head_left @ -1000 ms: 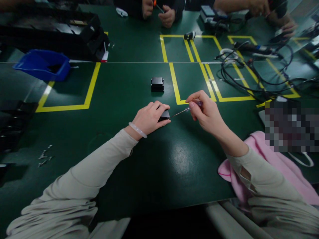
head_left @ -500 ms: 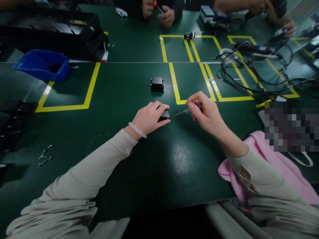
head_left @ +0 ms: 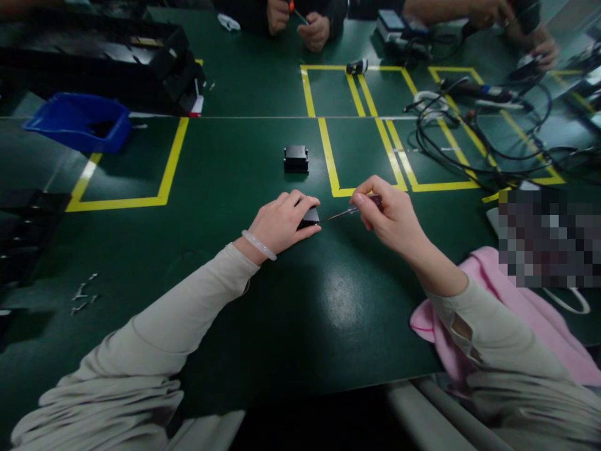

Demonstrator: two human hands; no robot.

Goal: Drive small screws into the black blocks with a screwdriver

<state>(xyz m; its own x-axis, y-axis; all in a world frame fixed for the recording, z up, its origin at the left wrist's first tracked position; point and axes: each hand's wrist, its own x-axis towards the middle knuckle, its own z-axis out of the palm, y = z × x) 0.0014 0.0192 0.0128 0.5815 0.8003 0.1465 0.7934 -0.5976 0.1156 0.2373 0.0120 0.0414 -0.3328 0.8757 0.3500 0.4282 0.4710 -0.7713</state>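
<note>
My left hand (head_left: 282, 220) lies on the green table (head_left: 300, 300), fingers wrapped over a small black block (head_left: 310, 217) that it presses down. My right hand (head_left: 389, 213) pinches a thin screwdriver (head_left: 350, 210) by its dark handle. The metal shaft slants down to the left and its tip meets the right side of the block. A second black block (head_left: 296, 158) sits alone on the table a little farther back.
A blue bin (head_left: 79, 120) and black trays (head_left: 107, 59) stand at the back left. Tangled black cables (head_left: 469, 131) lie at the back right over yellow tape lines. Loose screws (head_left: 83, 292) lie at the left. A pink cloth (head_left: 507, 307) is near my right elbow. Other people's hands (head_left: 310, 28) work across the table.
My right hand's fingers have shifted slightly on the screwdriver handle, as in a turn. My left hand and the block stay put.
</note>
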